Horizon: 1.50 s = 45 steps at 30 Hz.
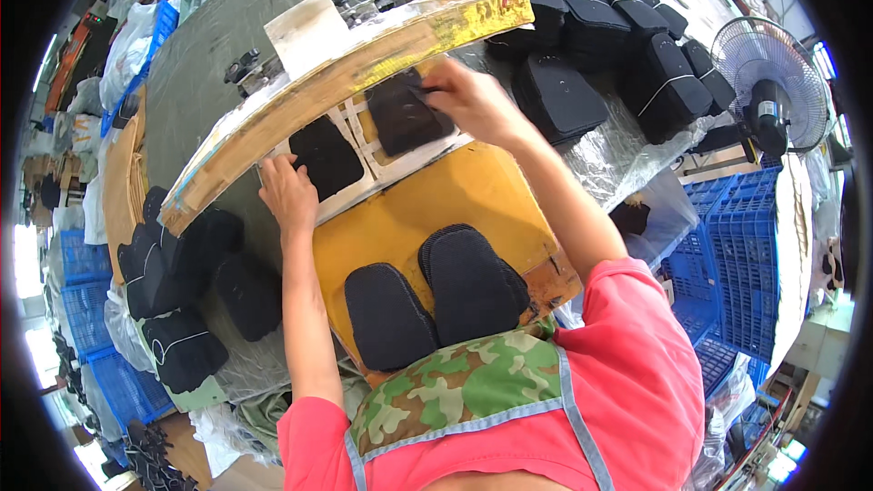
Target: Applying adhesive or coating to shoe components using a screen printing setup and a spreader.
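Just beyond the yellow board [409, 205] lie two black pieces [325, 159], side by side in a white frame [400, 173]. The far edges of both are hard to make out — a thick wooden bar [273, 127] stands over that side, and the right piece's far corner is covered by fingers. Whether each is one layer or several, I can't tell from here.

The left hand [289, 195] rests with loosely curled fingers at the left piece's outer edge; I can't tell if it grips anything. The right hand [473, 105] is bent close over the right piece's outer corner, fingertips gathered on it — a pinch or only a touch, I can't say.

On the board sit dark pads [389, 316], one alone at left and a few overlapping at right, their near ends close against a camouflage apron [464, 382].

The grey table [227, 55] spreads out past the board, with black stacks [556, 100] at its right, several tied with string. More stand to its left, too dark to separate. Farther right of the board are a fan [764, 73] and blue crates [737, 245]; the room's outer edges are cut off.
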Available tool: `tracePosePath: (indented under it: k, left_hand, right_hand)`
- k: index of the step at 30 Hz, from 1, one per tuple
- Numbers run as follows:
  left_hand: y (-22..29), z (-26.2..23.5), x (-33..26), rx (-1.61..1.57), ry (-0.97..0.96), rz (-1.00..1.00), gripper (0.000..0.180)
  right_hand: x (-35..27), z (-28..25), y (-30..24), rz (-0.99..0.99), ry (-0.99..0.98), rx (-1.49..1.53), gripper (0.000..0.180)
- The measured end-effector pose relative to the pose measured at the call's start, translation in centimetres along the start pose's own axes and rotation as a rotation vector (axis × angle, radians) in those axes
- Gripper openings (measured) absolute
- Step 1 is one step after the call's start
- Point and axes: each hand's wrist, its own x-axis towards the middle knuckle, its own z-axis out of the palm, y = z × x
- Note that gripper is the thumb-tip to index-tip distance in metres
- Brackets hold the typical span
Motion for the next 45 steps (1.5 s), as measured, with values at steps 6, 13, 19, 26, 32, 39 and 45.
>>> tracePosePath:
  k: [6, 13, 19, 26, 32, 39, 45]
  left_hand:
    - [0.4, -0.1, -0.5, -0.028, 0.051, -0.007, 0.019]
    - [-2.7, -2.8, -2.4, -0.879, 0.099, -0.184, 0.025]
    - [-5.4, -11.9, -10.2, -1.059, 0.249, -0.305, 0.031]
    - [-11.0, -17.7, -19.8, -0.694, 0.479, -0.601, 0.024]
    - [-12.2, -17.5, -19.1, -0.739, 0.446, -0.633, 0.023]
    - [-13.4, -15.6, -15.1, -0.509, 0.266, -0.568, 0.024]
    - [-12.2, -14.3, -15.3, 0.069, 0.153, -0.443, 0.027]
  right_hand:
    - [-4.9, -13.6, 7.6, 0.172, 0.33, -0.06, 0.036]
    - [-4.3, -15.4, 11.9, 0.265, 0.324, -0.435, 0.037]
    - [-3.5, -14.6, 12.5, 0.15, 0.376, -0.5, 0.032]
    - [-5.3, -13.8, 7.6, 0.237, 0.063, -0.703, 0.083]
    - [-6.1, -13.5, 10.1, 0.285, 0.001, -0.773, 0.091]
    - [-8.4, -9.8, 1.4, 0.059, 0.084, -0.858, 0.079]
    - [-13.0, -1.9, -7.7, -0.128, -0.521, -0.48, 0.072]
